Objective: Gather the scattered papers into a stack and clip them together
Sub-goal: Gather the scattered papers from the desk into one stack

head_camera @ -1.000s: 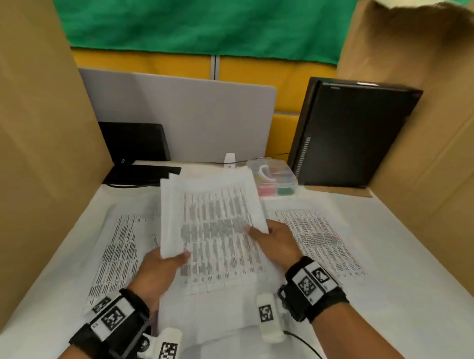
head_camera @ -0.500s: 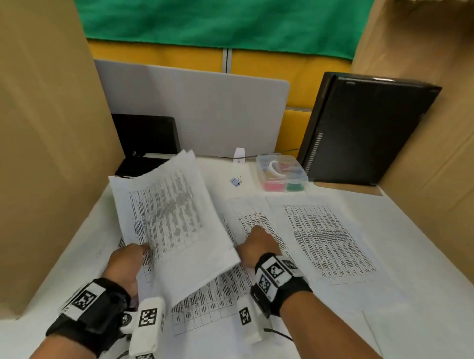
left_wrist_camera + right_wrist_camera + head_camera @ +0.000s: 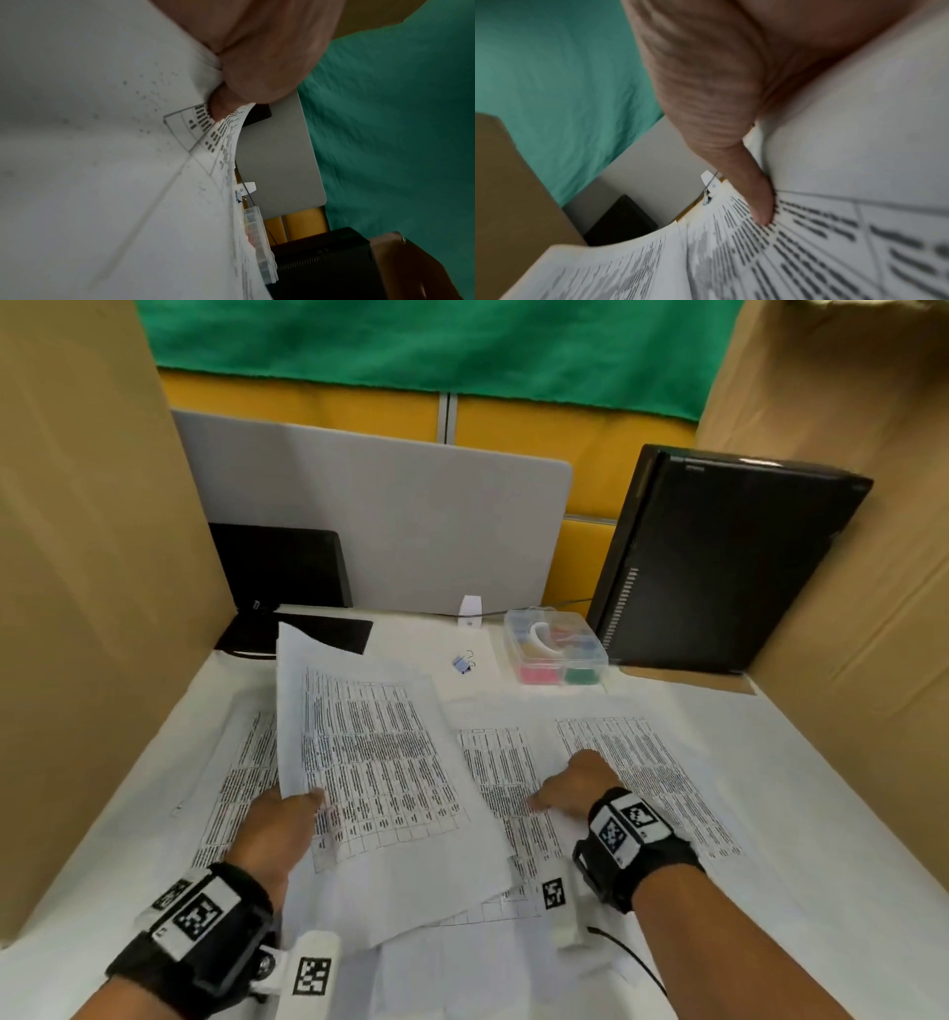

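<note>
My left hand (image 3: 280, 824) pinches the left edge of a stack of printed papers (image 3: 369, 762), thumb on top, holding it tilted just above the table. The left wrist view shows the fingers (image 3: 257, 60) clamped on the stack (image 3: 102, 142). My right hand (image 3: 575, 788) rests on a loose printed sheet (image 3: 500, 778) lying flat at centre. Its thumb (image 3: 759, 203) lies straight on the print, and its fingers are hidden. Two more sheets lie flat at the right (image 3: 652, 778) and at the left (image 3: 241, 778). A small blue binder clip (image 3: 463, 663) sits farther back.
A clear plastic box (image 3: 554, 644) of coloured clips stands at the back right, beside a black upright case (image 3: 719, 557). A black device (image 3: 287, 567) and a grey panel (image 3: 385, 521) are at the back. Cardboard walls (image 3: 92, 608) close both sides.
My right hand has let go of the stack and dropped onto the centre sheet. My left hand alone swung the stack left, then back toward the middle.
</note>
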The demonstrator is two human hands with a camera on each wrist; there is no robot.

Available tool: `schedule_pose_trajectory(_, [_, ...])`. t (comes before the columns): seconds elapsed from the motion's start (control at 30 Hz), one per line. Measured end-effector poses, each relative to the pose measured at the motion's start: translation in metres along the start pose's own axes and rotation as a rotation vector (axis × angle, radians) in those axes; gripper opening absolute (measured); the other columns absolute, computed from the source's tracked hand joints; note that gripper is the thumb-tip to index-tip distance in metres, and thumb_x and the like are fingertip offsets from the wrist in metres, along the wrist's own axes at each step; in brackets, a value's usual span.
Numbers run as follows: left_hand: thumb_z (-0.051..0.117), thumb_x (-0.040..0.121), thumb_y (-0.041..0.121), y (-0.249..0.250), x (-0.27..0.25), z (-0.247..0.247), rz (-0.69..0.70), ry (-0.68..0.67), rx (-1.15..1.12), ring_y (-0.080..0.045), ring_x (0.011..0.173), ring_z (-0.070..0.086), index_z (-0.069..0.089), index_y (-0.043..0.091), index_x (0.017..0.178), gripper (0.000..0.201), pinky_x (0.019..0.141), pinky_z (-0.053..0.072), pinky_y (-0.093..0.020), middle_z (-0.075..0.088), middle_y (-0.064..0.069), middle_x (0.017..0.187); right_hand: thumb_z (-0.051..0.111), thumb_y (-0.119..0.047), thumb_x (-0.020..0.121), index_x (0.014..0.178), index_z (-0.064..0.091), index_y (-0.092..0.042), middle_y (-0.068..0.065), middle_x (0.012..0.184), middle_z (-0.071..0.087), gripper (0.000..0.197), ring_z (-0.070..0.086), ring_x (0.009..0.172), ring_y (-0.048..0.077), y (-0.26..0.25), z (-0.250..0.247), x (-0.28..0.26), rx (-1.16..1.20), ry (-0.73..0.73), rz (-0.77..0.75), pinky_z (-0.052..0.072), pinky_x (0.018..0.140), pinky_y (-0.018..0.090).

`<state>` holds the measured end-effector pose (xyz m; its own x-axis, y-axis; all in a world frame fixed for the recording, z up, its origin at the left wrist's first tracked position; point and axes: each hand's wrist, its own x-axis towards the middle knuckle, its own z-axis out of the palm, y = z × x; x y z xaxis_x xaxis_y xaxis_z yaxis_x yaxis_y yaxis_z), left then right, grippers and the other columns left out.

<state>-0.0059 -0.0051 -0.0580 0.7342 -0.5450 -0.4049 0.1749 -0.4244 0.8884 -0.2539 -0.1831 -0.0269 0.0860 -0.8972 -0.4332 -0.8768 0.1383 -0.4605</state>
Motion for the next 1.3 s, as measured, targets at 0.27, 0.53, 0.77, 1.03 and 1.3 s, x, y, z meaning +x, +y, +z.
schedule_pose_trajectory(0.27, [0.055,0.099,0.015,0.004,-0.007,0.007,0.056,-0.11,-0.031,-0.021,0.091,0.06,0.057,0.01,0.119,0.02,0.08,0.048,-0.032,0.065,-0.005,0.099,0.064,-0.016,0.093,0.096,0.074,-0.011,0.014,0.09,0.073,0.011,0.066,0.078,0.029,0.04,-0.123,-0.015,0.252,0.362,-0.199,0.054,0.074,0.038])
schedule_pose_trajectory(0.53, [0.059,0.098,0.014,-0.002,-0.023,0.022,-0.004,-0.25,0.071,-0.016,0.084,0.058,0.059,0.007,0.118,0.022,0.067,0.042,-0.027,0.065,-0.004,0.098,0.066,-0.006,0.094,0.121,0.07,-0.005,0.016,0.105,0.077,0.028,0.077,0.085,0.029,0.072,-0.202,-0.044,0.861,0.293,-0.22,0.061,0.082,0.046])
schedule_pose_trajectory(0.77, [0.049,0.087,0.069,0.013,-0.034,0.018,-0.024,-0.332,-0.075,-0.024,0.149,0.026,0.034,0.03,0.152,0.077,0.122,0.016,-0.048,0.033,0.002,0.16,0.07,-0.007,0.092,0.115,0.073,-0.004,0.016,0.101,0.079,0.024,0.075,0.08,0.029,0.04,-0.079,-0.036,0.775,0.022,-0.243,0.06,0.083,0.044])
schedule_pose_trajectory(1.03, [0.072,0.087,0.007,0.0,-0.036,0.018,0.098,-0.315,0.14,-0.019,0.085,0.065,0.063,0.008,0.103,0.019,0.066,0.047,-0.026,0.071,-0.013,0.103,0.082,-0.059,0.068,0.14,0.05,-0.013,0.018,0.143,0.057,0.091,0.057,0.127,0.04,0.093,-0.077,0.019,0.25,0.395,0.139,0.049,0.106,0.05])
schedule_pose_trajectory(1.3, [0.065,0.09,0.007,0.0,-0.028,0.018,0.051,-0.325,0.16,-0.023,0.087,0.061,0.061,0.003,0.11,0.021,0.067,0.044,-0.029,0.067,-0.014,0.102,0.087,-0.024,0.078,0.132,0.053,0.011,0.027,0.13,0.06,0.074,0.061,0.113,0.039,0.114,-0.101,0.023,0.028,0.18,0.291,0.051,0.084,0.035])
